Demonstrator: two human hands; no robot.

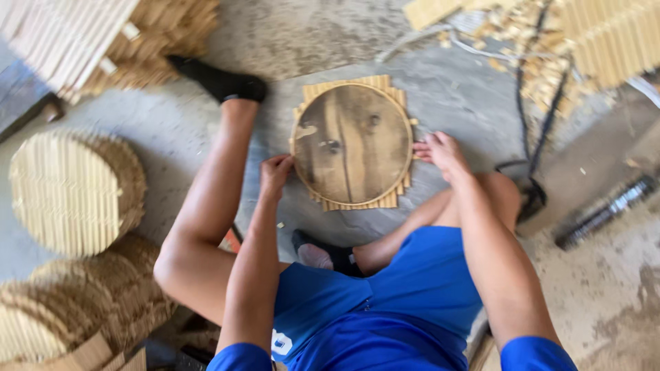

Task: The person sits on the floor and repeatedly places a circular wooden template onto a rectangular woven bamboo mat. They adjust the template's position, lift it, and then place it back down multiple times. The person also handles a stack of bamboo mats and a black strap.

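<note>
You're sitting on the concrete floor (pixel 454 89) — left hand (pixel 275 175) curling its fingers against the left rim of the round wooden disc (pixel 352 143), right hand (pixel 443 152) pressing loosely spread fingers at its right rim. Disc is lying flat on a bamboo slat mat (pixel 357 200) between your legs.

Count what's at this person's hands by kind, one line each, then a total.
Round dark wooden disc: 1
Square slat mat under the disc: 1
Hands at the disc's rim: 2, left hand and right hand
Black socks: 2, one, one
Total: 6
</note>
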